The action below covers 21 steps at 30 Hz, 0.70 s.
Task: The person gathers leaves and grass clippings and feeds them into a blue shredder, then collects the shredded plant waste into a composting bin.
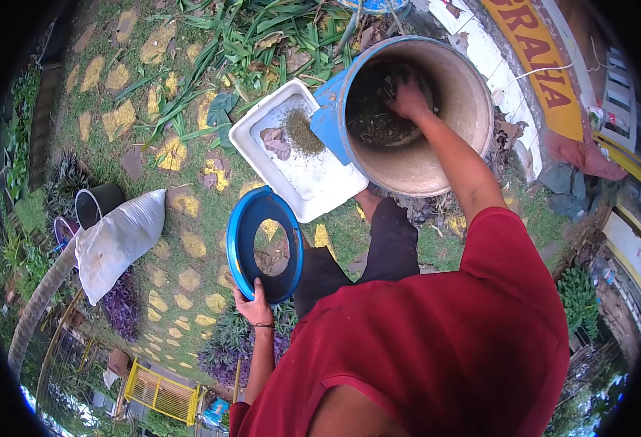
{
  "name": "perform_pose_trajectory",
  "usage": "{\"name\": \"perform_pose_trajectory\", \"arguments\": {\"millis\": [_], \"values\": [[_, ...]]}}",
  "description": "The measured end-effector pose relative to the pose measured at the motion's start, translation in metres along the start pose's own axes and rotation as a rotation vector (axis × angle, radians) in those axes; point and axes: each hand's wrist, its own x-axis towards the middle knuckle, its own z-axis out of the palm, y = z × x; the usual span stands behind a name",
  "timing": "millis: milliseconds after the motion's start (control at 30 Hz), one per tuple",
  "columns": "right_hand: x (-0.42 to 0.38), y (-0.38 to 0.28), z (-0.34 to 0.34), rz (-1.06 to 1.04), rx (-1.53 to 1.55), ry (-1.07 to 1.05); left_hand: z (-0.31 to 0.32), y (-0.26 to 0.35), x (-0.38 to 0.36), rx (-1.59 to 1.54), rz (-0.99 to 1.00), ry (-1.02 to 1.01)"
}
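Note:
My left hand (256, 306) grips the lower rim of a blue round sieve (236, 251), held tilted on its edge. Ground shows through the sieve's middle; I cannot make out its mesh. Deep inside a wide blue barrel (466, 146), my right hand (410, 98) reaches down to dark, crumbly soil-like material (379, 124), fingers spread and partly hidden in shadow. Against the barrel's left side sits a white rectangular tray (262, 171). It holds a small heap of fine brownish-green material (302, 132) and a dry leaf-like piece (275, 143).
A full white sack (120, 237) lies left beside a dark bucket (100, 204). Yellow-painted stepping stones (172, 153) dot the grass. Cut long leaves (262, 44) lie behind the tray. A tiled edge with an orange lettered sign (539, 58) stands right of the barrel.

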Motion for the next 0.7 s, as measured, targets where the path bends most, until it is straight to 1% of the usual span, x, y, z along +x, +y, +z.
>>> {"name": "perform_pose_trajectory", "arguments": {"millis": [100,167,200,233,267,300,367,400,433,467,500,567,600,667,700], "values": [[0.016,-0.018,0.007,0.012,-0.071,0.038,0.012,-0.001,0.003,-0.018,0.019,0.01],[0.015,-0.041,0.02,-0.079,-0.141,-0.069,0.014,-0.007,-0.001,-0.017,0.025,-0.002],[0.015,-0.05,0.026,-0.076,-0.137,-0.075,0.017,-0.008,-0.002,-0.01,0.023,-0.005],[0.015,-0.058,0.032,-0.094,-0.209,-0.106,0.02,-0.009,-0.003,-0.01,0.018,-0.011],[0.012,-0.058,0.036,-0.111,-0.282,-0.139,0.022,-0.01,-0.005,-0.01,0.011,-0.018],[0.009,-0.053,0.046,-0.106,-0.281,-0.142,0.023,-0.01,-0.007,0.024,0.01,-0.025],[0.004,-0.045,0.066,-0.288,-0.335,-0.099,0.028,-0.005,-0.009,0.033,0.0,-0.039],[-0.001,-0.036,0.067,-0.286,-0.337,-0.1,0.031,-0.001,-0.012,0.04,-0.015,-0.05],[-0.013,-0.027,0.061,-0.396,-0.345,-0.296,0.038,0.01,-0.013,0.009,0.028,-0.046],[-0.024,-0.02,0.052,-0.505,-0.35,-0.491,0.04,0.009,-0.015,0.005,0.026,-0.048],[-0.029,-0.013,0.041,-0.506,-0.353,-0.488,0.04,0.008,-0.015,0.021,0.032,-0.063],[-0.039,-0.008,0.01,-0.363,-0.388,-0.622,0.04,0.007,-0.016,0.031,0.013,-0.079],[-0.038,-0.008,0.004,-0.365,-0.388,-0.623,0.043,0.008,-0.017,0.032,0.012,-0.077],[-0.034,-0.009,-0.005,-0.165,-0.258,-0.344,0.047,0.009,-0.019,-0.02,-0.004,-0.087],[-0.03,-0.013,-0.007,-0.11,-0.248,-0.356,0.048,0.008,-0.019,-0.027,-0.021,-0.094]]}}
